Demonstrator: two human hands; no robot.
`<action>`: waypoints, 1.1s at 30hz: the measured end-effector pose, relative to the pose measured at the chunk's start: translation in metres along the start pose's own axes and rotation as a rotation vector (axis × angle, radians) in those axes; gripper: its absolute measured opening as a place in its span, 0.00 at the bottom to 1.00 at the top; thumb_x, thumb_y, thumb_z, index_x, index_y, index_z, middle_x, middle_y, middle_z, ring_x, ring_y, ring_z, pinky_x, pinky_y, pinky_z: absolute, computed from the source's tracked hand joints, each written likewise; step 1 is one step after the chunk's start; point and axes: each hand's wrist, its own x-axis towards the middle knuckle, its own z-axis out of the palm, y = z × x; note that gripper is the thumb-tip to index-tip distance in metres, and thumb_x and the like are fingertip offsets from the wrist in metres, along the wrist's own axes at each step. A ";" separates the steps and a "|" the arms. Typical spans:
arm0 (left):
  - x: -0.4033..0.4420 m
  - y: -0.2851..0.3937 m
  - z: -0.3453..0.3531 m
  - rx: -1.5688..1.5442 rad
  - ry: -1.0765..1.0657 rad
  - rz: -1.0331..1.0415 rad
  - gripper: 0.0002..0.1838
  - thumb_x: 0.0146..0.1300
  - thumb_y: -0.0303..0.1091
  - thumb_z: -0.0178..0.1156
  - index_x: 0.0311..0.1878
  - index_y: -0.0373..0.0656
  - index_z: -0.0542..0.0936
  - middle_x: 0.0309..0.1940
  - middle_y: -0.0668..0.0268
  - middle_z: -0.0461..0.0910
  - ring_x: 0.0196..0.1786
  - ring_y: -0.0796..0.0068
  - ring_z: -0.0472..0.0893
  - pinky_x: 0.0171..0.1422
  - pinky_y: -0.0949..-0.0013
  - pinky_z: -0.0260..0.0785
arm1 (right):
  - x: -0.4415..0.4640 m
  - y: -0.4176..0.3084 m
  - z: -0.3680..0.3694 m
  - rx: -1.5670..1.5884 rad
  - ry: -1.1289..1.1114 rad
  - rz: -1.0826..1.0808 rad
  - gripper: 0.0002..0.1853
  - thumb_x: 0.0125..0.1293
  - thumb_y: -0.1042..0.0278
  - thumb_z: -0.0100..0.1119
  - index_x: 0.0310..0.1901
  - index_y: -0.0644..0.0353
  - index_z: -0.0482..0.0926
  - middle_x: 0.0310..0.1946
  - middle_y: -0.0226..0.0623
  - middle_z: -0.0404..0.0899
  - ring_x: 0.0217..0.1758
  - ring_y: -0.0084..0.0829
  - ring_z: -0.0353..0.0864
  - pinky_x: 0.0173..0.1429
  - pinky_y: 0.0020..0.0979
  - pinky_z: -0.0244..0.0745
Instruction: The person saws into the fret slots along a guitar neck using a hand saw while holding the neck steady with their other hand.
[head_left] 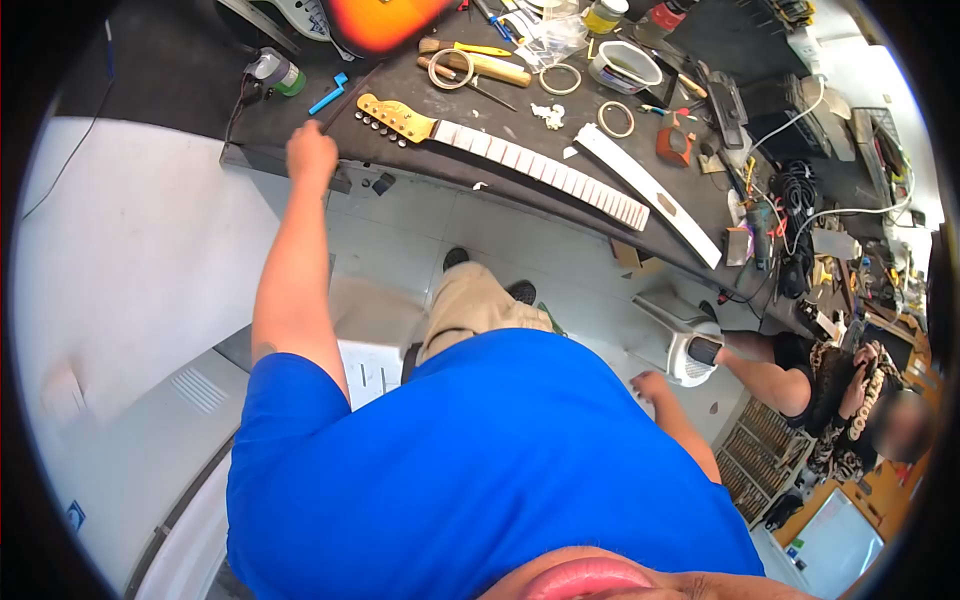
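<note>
**Along a cluttered dark bench, a guitar neck by the left hand**

On the bench [265, 125], a guitar neck [530, 165] lies near the front edge, its tuner-fitted headstock [395, 116] toward the left and its pale fingerboard, crossed by frets, running right. The left hand [312, 155] is raised at that edge, just left of the headstock and apart from it. It looks curled but is blurred, so whether its fingers pinch anything cannot be told. A thin dark rod or cord [354, 97] runs from beside this hand toward an orange-and-red guitar body [385, 20]. Close by are a blue tool [328, 93] and a bottle with a green lower part [280, 72].

The right hand [650, 386] hangs low, away from the bench; its fingers look loosely bent, though whether they grip anything cannot be told. Right of the neck, a long white strip [650, 195] slants across the bench. Behind it stands a white tub [612, 81]. Another person [800, 388] is at the far right.
</note>
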 end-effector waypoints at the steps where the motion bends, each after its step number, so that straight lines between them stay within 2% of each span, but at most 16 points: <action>1: 0.007 0.006 0.004 -0.009 0.009 0.010 0.23 0.71 0.38 0.61 0.68 0.48 0.83 0.66 0.49 0.84 0.69 0.42 0.82 0.71 0.39 0.76 | 0.007 -0.020 -0.018 -0.052 0.014 0.075 0.21 0.65 0.53 0.70 0.47 0.66 0.91 0.37 0.55 0.92 0.45 0.47 0.94 0.56 0.48 0.86; 2: 0.002 0.011 -0.014 0.046 -0.059 -0.016 0.22 0.72 0.38 0.59 0.67 0.48 0.82 0.65 0.51 0.83 0.68 0.42 0.83 0.71 0.40 0.77 | 0.021 -0.027 -0.025 -0.022 0.128 0.013 0.20 0.65 0.53 0.69 0.45 0.64 0.90 0.35 0.50 0.92 0.41 0.46 0.93 0.50 0.47 0.86; 3: -0.043 -0.032 -0.003 0.102 -0.273 0.008 0.22 0.72 0.35 0.60 0.69 0.49 0.80 0.66 0.50 0.81 0.66 0.40 0.83 0.70 0.43 0.77 | -0.037 -0.014 0.003 -0.040 0.105 0.054 0.19 0.66 0.52 0.67 0.42 0.62 0.90 0.33 0.46 0.91 0.37 0.44 0.91 0.45 0.45 0.85; 5: -0.005 -0.068 0.054 -0.020 -0.194 0.224 0.24 0.72 0.33 0.62 0.70 0.51 0.77 0.67 0.49 0.79 0.66 0.39 0.82 0.68 0.45 0.79 | -0.031 -0.112 -0.032 -0.050 0.206 -0.046 0.23 0.68 0.51 0.66 0.47 0.67 0.89 0.38 0.54 0.91 0.45 0.52 0.92 0.54 0.49 0.84; 9: -0.048 -0.040 0.026 -0.339 -0.185 0.297 0.28 0.71 0.30 0.61 0.74 0.53 0.74 0.52 0.47 0.87 0.57 0.37 0.85 0.60 0.45 0.78 | -0.041 -0.261 -0.045 0.048 0.184 -0.264 0.18 0.69 0.57 0.67 0.53 0.62 0.88 0.50 0.52 0.91 0.54 0.51 0.90 0.60 0.45 0.83; 11: -0.080 -0.030 0.008 -0.503 -0.211 0.207 0.30 0.71 0.30 0.61 0.76 0.54 0.73 0.42 0.52 0.87 0.48 0.44 0.87 0.56 0.48 0.78 | -0.035 -0.320 -0.045 -0.010 0.154 -0.422 0.17 0.70 0.61 0.67 0.55 0.60 0.88 0.49 0.50 0.91 0.54 0.51 0.90 0.60 0.45 0.84; 13: -0.109 -0.032 -0.007 -0.614 -0.296 0.101 0.31 0.72 0.30 0.62 0.78 0.52 0.72 0.37 0.60 0.83 0.40 0.60 0.85 0.49 0.59 0.77 | -0.033 -0.375 -0.046 -0.006 0.139 -0.544 0.14 0.72 0.63 0.65 0.54 0.60 0.88 0.50 0.49 0.91 0.55 0.52 0.90 0.60 0.47 0.84; 15: -0.148 -0.017 -0.037 -0.950 -0.358 -0.212 0.30 0.74 0.27 0.58 0.79 0.48 0.70 0.35 0.67 0.79 0.35 0.75 0.78 0.43 0.67 0.74 | -0.032 -0.413 -0.043 0.009 0.185 -0.686 0.13 0.71 0.65 0.66 0.52 0.59 0.88 0.48 0.48 0.90 0.53 0.52 0.88 0.59 0.47 0.83; 17: -0.195 0.016 -0.064 -1.403 -0.222 -0.328 0.26 0.77 0.25 0.56 0.77 0.42 0.69 0.40 0.67 0.79 0.33 0.80 0.76 0.40 0.73 0.72 | -0.023 -0.449 -0.045 0.015 0.297 -0.882 0.11 0.69 0.67 0.68 0.50 0.59 0.88 0.46 0.46 0.89 0.52 0.50 0.87 0.58 0.46 0.82; 20: -0.240 0.060 -0.081 -1.599 -0.233 -0.327 0.23 0.79 0.27 0.58 0.73 0.40 0.69 0.48 0.62 0.80 0.32 0.82 0.75 0.36 0.76 0.70 | 0.002 -0.495 -0.054 -0.007 0.541 -1.188 0.10 0.66 0.70 0.72 0.47 0.59 0.87 0.45 0.42 0.88 0.53 0.46 0.86 0.59 0.44 0.80; 23: -0.259 0.067 -0.059 -1.466 -0.413 -0.189 0.18 0.79 0.25 0.58 0.68 0.40 0.70 0.50 0.62 0.81 0.32 0.82 0.76 0.34 0.76 0.70 | 0.037 -0.542 -0.064 -0.035 0.767 -1.342 0.13 0.63 0.69 0.74 0.48 0.58 0.85 0.46 0.39 0.87 0.55 0.45 0.84 0.62 0.45 0.77; 25: -0.276 0.092 -0.044 -1.247 -0.353 -0.131 0.26 0.79 0.24 0.58 0.77 0.41 0.68 0.49 0.64 0.80 0.33 0.83 0.75 0.34 0.76 0.69 | 0.052 -0.563 -0.060 -0.045 0.892 -1.377 0.15 0.62 0.67 0.76 0.50 0.58 0.85 0.49 0.38 0.87 0.55 0.46 0.84 0.63 0.46 0.76; 27: -0.279 0.114 -0.033 -1.101 -0.310 -0.023 0.30 0.80 0.24 0.58 0.82 0.43 0.66 0.49 0.65 0.78 0.33 0.84 0.74 0.34 0.77 0.68 | 0.066 -0.585 -0.058 -0.046 0.912 -1.399 0.18 0.62 0.63 0.77 0.52 0.57 0.84 0.50 0.36 0.86 0.54 0.45 0.84 0.63 0.47 0.76; 28: -0.281 0.120 -0.024 -1.051 -0.291 0.013 0.31 0.80 0.26 0.59 0.84 0.43 0.67 0.42 0.69 0.77 0.32 0.84 0.72 0.36 0.76 0.67 | 0.069 -0.589 -0.053 -0.047 0.913 -1.400 0.20 0.61 0.61 0.78 0.53 0.56 0.84 0.50 0.36 0.86 0.54 0.44 0.84 0.63 0.47 0.76; 32: -0.289 0.126 -0.003 -0.796 -0.241 0.140 0.22 0.82 0.30 0.58 0.76 0.40 0.79 0.39 0.60 0.83 0.37 0.71 0.80 0.48 0.67 0.74 | 0.073 -0.606 -0.044 -0.129 0.746 -1.253 0.23 0.64 0.51 0.78 0.54 0.55 0.84 0.45 0.38 0.86 0.51 0.45 0.87 0.58 0.46 0.79; 33: -0.289 0.124 0.003 -0.789 -0.208 0.172 0.23 0.82 0.30 0.58 0.76 0.41 0.78 0.36 0.62 0.81 0.36 0.73 0.78 0.46 0.68 0.72 | 0.073 -0.609 -0.043 -0.107 0.729 -1.237 0.24 0.63 0.51 0.78 0.55 0.55 0.84 0.45 0.38 0.87 0.50 0.45 0.87 0.58 0.45 0.79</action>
